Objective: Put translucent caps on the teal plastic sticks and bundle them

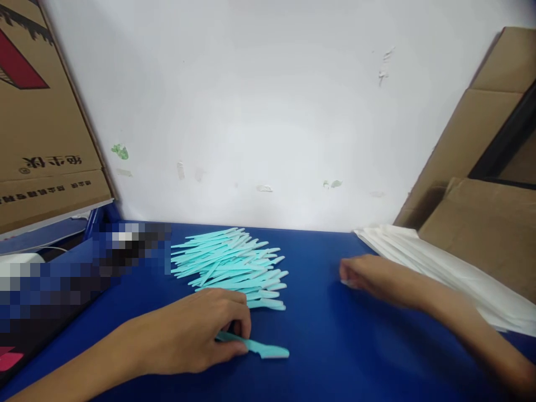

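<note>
My left hand (201, 329) pinches a turquoise eyebrow razor (273, 352) between thumb and fingers, low over the table. Its blade end points to the right and the rest of its handle runs back under my fingers. Just beyond that hand lies a loose pile of similar eyebrow razors (228, 262), most with their heads toward the right. Off to the right, my right hand (366, 272) is curled closed above the table, blurred by motion. A small pale bit shows at its fingertips, too indistinct to name.
The blue table (310, 329) meets a white wall (268, 111). White sheets or flat bags (402, 245) are stacked at the right, beside cardboard (481, 234). A printed carton (50, 123) stands at the left. Below it, part of the view is pixelated.
</note>
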{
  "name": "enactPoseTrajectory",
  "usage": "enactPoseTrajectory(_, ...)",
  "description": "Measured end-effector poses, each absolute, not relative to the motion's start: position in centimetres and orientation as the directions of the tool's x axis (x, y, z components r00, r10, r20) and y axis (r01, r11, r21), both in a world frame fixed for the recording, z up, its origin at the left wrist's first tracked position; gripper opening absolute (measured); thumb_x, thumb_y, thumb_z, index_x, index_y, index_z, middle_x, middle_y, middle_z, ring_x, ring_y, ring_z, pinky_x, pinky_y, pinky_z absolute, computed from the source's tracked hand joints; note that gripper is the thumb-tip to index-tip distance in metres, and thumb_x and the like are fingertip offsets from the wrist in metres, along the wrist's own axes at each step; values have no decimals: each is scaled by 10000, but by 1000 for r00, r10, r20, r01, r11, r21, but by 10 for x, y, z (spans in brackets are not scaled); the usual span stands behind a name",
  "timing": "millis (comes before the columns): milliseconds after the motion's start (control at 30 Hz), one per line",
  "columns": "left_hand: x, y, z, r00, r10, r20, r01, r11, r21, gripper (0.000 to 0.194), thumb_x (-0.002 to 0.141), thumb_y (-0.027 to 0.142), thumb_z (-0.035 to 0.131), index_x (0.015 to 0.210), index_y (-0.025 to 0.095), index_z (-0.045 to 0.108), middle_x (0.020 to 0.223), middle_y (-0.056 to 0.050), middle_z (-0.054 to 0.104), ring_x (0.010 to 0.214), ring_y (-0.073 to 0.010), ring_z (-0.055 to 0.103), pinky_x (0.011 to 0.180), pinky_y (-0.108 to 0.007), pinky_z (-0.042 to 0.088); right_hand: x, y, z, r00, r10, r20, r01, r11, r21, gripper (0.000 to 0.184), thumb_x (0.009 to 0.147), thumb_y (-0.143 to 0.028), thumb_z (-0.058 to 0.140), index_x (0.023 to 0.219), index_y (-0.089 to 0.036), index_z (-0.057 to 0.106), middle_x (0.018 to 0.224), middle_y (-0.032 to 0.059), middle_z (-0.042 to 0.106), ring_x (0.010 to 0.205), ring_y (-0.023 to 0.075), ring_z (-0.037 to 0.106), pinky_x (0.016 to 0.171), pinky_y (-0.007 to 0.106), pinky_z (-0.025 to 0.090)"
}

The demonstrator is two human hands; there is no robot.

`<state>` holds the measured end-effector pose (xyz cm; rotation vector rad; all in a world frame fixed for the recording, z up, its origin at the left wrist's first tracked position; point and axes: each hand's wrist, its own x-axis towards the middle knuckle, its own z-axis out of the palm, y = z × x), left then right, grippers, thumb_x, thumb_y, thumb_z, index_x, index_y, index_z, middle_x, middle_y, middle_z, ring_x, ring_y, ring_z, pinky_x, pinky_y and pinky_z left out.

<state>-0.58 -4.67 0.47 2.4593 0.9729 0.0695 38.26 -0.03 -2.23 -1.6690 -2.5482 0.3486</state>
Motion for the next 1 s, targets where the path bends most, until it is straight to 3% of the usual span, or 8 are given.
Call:
enactPoseTrajectory(67, -5, -45, -2, 769, 639, -12, 583, -694, 422, 116, 979, 232, 560, 971, 269, 669, 968, 23, 664, 844, -140, 606, 713, -240, 411, 357, -8, -18, -539, 842, 37, 827, 537, -167, 130, 938, -165, 472, 927, -219, 590, 877, 44, 697, 752, 200, 616, 702, 318, 428)
enactPoseTrajectory(133, -4, -43, -8, 773, 631, 59, 558, -722, 409, 146, 1020, 240, 489, 999, 265, 631, 975, 18, 658, 868, -146, 606, 744, -246, 413, 336, -14, -14, -634, 769, 80, 750, 637, -178, 138, 988, -193, 435, 960, -229, 565, 932, 43, 695, 766, 193, 624, 701, 307, 432)
enactPoseTrajectory(300, 0, -41, -18, 733, 672, 110, 583, -703, 407, 189, 1081, 307, 345, 1082, 267, 530, 888, 26, 641, 772, -153, 585, 692, -260, 395, 309, -27, -8, -645, 740, 191, 701, 673, -238, 166, 1062, -255, 387, 1034, -243, 550, 862, 0, 702, 688, 165, 642, 662, 277, 438)
enactPoseTrajectory(500, -3, -37, -27, 728, 652, 210, 604, -756, 254, 264, 1061, 190, 304, 1225, 294, 483, 986, 13, 665, 716, -161, 584, 630, -269, 347, 299, -31, -9, -681, 637, 361, 550, 771, -322, 233, 1053, -305, 476, 1080, -235, 696, 1022, 37, 742, 885, 166, 707, 770, 254, 518)
enactPoseTrajectory(600, -3, -37, -27, 728, 652, 214, 600, -756, 262, 287, 1058, 183, 284, 1253, 291, 465, 930, 18, 667, 676, -158, 578, 611, -258, 350, 292, -33, -14, -631, 623, 463, 485, 782, -392, 176, 1003, -273, 584, 1070, -232, 742, 1037, 33, 766, 937, 168, 719, 830, 247, 548)
enactPoseTrajectory(800, -2, -37, -28, 665, 707, 242, 638, -705, 308, 266, 1066, 242, 269, 1235, 285, 470, 944, 7, 679, 720, -173, 615, 621, -266, 386, 283, -35, -21, -457, 751, 477, 477, 659, -581, 118, 895, -309, 735, 983, -245, 780, 934, -4, 800, 748, 157, 742, 680, 223, 594)
enactPoseTrajectory(1000, -2, -38, -31, 649, 716, 257, 639, -696, 327, 275, 1072, 267, 271, 1246, 290, 482, 929, 8, 678, 715, -167, 614, 641, -267, 418, 281, -36, -23, -373, 774, 512, 467, 634, -616, 132, 868, -354, 753, 936, -249, 795, 881, -13, 803, 679, 159, 737, 661, 238, 615)
